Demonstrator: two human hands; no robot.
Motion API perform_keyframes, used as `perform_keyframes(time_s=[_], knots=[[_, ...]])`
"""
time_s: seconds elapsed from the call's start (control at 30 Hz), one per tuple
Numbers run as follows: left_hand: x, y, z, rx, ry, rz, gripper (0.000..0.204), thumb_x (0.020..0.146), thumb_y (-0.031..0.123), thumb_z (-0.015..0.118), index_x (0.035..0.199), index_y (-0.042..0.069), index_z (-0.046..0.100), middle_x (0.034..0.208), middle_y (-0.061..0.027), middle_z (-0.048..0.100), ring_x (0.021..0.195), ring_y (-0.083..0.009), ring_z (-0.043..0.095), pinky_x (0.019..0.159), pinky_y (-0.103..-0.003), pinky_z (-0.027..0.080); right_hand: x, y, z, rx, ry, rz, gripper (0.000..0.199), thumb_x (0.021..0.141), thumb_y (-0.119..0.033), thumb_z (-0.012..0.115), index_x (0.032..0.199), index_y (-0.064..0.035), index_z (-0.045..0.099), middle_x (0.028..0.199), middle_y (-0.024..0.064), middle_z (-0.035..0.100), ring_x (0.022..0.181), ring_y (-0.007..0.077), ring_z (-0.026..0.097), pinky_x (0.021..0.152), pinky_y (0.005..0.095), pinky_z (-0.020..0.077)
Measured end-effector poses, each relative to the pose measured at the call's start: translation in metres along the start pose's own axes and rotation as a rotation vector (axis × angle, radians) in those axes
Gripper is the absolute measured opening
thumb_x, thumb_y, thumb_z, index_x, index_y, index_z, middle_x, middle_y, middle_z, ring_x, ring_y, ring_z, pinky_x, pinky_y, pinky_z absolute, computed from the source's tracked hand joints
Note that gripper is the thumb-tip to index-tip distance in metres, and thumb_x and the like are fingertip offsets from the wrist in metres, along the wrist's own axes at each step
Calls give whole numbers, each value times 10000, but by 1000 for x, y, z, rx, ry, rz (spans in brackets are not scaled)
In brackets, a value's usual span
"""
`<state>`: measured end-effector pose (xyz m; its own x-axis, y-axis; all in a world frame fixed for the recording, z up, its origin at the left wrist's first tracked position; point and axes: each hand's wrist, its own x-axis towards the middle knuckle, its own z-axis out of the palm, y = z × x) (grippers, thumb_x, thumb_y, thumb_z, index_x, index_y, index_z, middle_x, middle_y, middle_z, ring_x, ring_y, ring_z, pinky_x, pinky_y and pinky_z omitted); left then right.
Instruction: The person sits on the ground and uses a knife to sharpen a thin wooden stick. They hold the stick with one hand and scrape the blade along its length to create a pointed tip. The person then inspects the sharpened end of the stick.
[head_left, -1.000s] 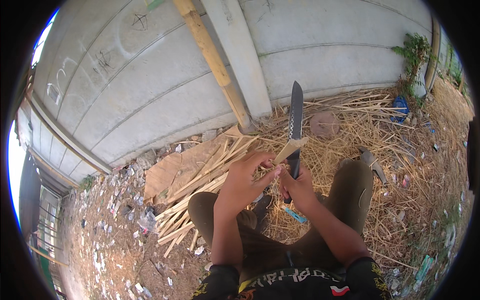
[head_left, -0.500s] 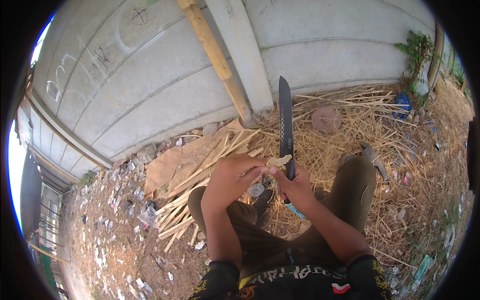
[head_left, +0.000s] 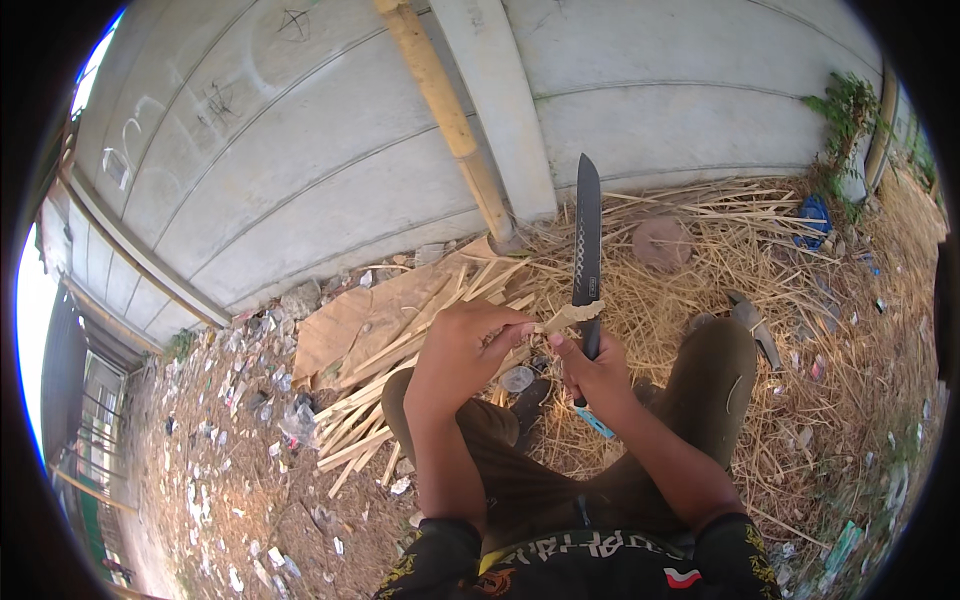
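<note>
My right hand [head_left: 598, 372] is wrapped round the black handle of a large knife. The dark blade [head_left: 588, 235], with a row of holes along it, points up and away from me. My left hand [head_left: 470, 350] pinches the left end of a thin, pale tan piece [head_left: 570, 318] with a ragged edge; I cannot tell what it is made of. That piece lies across the base of the blade, just above my right thumb. Both hands are in front of me, above my bent knees.
Split pale sticks [head_left: 375, 425] lie by my left leg beside a brown flat sheet [head_left: 350, 320]. Straw-like shavings surround a round block [head_left: 662, 243]. A hammer-like tool [head_left: 757, 330] rests by my right knee. A concrete wall [head_left: 680, 120] and bamboo pole [head_left: 440, 95] stand ahead.
The knife and right hand have shifted slightly right, away from my left fingers. More of the pale piece now shows between the hands. The whole view has moved a little.
</note>
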<state>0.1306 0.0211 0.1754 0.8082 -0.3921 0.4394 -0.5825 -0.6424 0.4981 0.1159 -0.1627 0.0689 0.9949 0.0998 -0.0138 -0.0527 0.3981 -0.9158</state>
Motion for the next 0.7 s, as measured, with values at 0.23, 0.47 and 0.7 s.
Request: perform_keyframes(time_s=[0.23,0.47,0.7], knots=[[0,5,1,-125,-46,-30,219,840,196,792,984,36,754,831,-132,713,750,-270,674,684,-361,512,1,4,0,-17,-12,-13,382,973,-258,704,1217,4,570,575,-41,514,404,44,446,387,223,343],[0,5,-1,-237,-87,-14,234,863,195,769,1046,51,749,886,-121,737,785,-259,668,707,-353,521,0,8,1,-64,-25,-40,382,974,-257,702,1215,10,573,564,-43,513,396,44,443,383,220,347],[-2,-7,-3,-285,-91,75,191,872,147,756,1042,60,767,836,-104,727,717,-230,633,663,-339,496,-3,5,5,-58,-31,-14,376,967,-248,711,1219,3,589,564,-48,508,394,39,433,377,220,344]])
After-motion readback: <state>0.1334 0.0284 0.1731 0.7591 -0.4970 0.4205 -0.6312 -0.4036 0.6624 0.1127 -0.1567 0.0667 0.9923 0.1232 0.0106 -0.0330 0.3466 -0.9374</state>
